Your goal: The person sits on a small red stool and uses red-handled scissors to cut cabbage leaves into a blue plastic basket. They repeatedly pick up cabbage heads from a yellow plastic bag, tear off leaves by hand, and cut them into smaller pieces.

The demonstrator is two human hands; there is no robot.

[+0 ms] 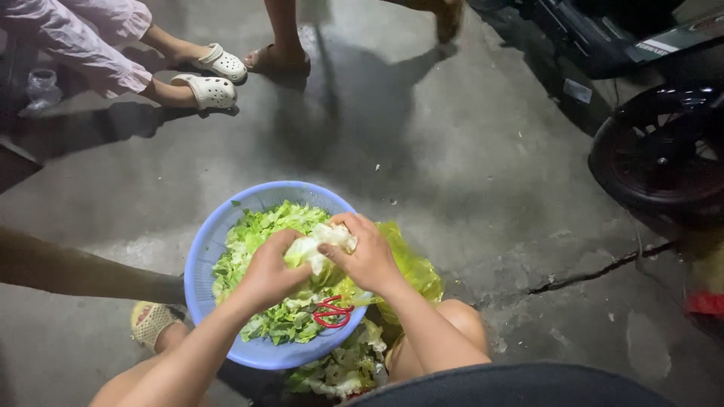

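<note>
Both my hands hold a pale green head of leafy greens [323, 247] over a blue plastic colander basket [202, 255]. My left hand [268, 273] grips its left side. My right hand [367, 255] pinches the top right of it. The basket holds several torn green leaves [253, 234]. A red rubber band [332, 311] lies on the leaves near the basket's front. A yellow-green plastic bag [413, 264] sits under my right wrist, with more greens [343, 369] below the basket between my knees.
The floor is grey concrete with a crack [596, 270] at the right. A motorbike wheel [664, 154] stands at the right edge. A seated person's feet in white clogs [211, 79] are at top left, another person's sandalled foot [279, 59] beside them. A dark plank [68, 267] crosses at left.
</note>
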